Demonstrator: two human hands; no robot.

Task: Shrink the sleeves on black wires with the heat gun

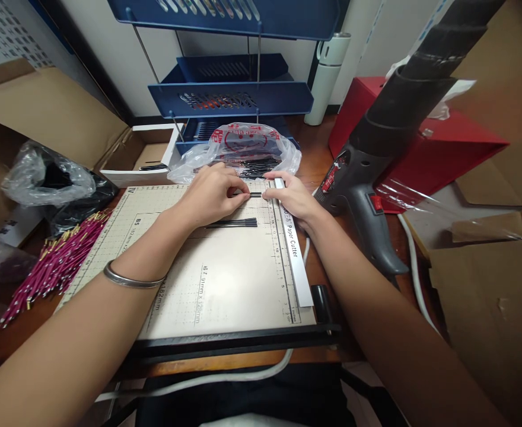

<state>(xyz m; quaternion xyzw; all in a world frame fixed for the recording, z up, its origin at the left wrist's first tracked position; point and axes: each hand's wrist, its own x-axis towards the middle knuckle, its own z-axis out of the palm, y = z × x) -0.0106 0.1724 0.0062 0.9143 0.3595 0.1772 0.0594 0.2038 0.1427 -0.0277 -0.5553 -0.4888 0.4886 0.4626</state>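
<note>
On a cream paper cutter, my left hand pinches one end of some thin black sticks. The fingers of my right hand close on the other end, beside the white strip lettered "Paper Cutter". How many sticks lie between the fingertips is too small to tell. Just below my left hand, a small row of similar black sticks rests flat on the board. Behind both hands, a clear plastic bag with red print lies open, with many more black sticks inside.
A heat gun stands at the right in front of a red box. Magenta cords with gold ends lie at the left. Blue shelf trays, a white bottle and an open white carton are at the back.
</note>
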